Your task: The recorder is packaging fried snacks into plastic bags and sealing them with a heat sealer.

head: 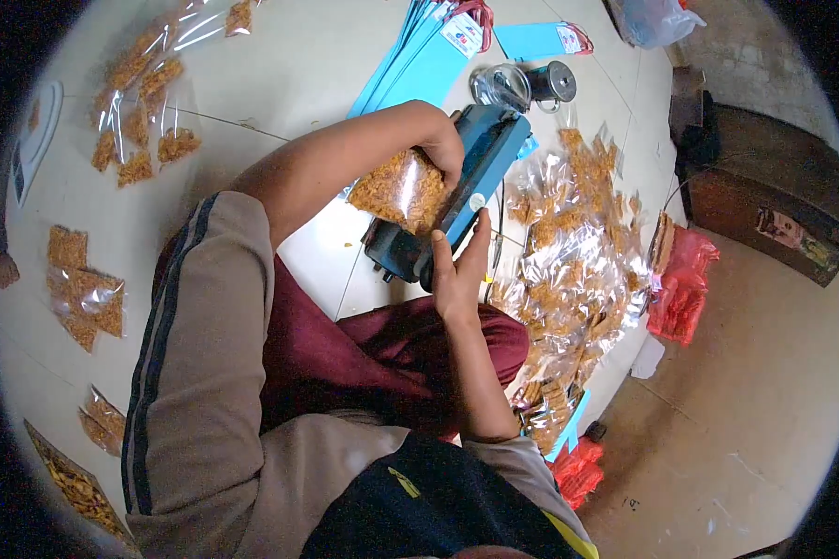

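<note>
A blue impulse heat sealer (491, 164) stands at a slant on the floor before me. Against its left side lies a clear plastic bag of orange-brown crumbly snack (397, 189), its upper edge at the sealer's jaw. My left hand (445, 145) reaches across and grips this bag near the jaw; its fingertips are partly hidden. At the sealer's near end, my right hand (459, 276) holds the blue arm, thumb on one side and fingers on the other. Whether the jaw is fully pressed down cannot be told.
Many filled bags (573, 258) are heaped at right, others (136, 126) lie at left. Blue cards with red ties (419, 70) and a glass jar (501, 85) are beyond the sealer. Red plastic bags (682, 286) and a wooden box (762, 195) stand right; a white scale (38, 140) far left.
</note>
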Demonstrator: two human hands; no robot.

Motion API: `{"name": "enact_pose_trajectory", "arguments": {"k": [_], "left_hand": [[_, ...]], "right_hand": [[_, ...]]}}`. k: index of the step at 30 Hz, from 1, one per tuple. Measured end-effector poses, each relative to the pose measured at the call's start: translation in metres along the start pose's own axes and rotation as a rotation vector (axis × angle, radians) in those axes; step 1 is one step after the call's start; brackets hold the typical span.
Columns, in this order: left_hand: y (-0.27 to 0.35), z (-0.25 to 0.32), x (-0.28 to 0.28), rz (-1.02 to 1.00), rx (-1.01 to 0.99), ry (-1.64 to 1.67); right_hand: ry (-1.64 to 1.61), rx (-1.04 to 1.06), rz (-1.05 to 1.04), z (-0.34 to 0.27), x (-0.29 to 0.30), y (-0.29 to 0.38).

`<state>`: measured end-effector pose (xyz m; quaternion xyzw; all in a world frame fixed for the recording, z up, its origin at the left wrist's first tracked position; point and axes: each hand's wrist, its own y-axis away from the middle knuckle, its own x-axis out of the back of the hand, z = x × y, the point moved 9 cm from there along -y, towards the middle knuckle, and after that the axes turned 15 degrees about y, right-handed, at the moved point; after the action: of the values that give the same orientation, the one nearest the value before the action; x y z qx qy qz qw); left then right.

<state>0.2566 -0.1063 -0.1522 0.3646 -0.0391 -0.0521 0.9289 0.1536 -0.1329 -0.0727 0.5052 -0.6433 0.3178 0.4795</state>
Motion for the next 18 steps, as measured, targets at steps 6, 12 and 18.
{"name": "enact_pose_trajectory", "arguments": {"k": [6, 12, 18], "left_hand": [[0.001, -0.001, 0.003, 0.044, 0.037, 0.07], [-0.008, -0.016, 0.007, 0.031, 0.017, 0.048], [0.018, -0.037, 0.032, 0.311, 0.01, -0.08]], "right_hand": [[-0.038, 0.014, 0.079, 0.005, -0.004, 0.001], [-0.065, -0.024, 0.09, 0.008, -0.013, 0.001], [-0.139, 0.019, 0.188, 0.014, -0.017, 0.001]]}}
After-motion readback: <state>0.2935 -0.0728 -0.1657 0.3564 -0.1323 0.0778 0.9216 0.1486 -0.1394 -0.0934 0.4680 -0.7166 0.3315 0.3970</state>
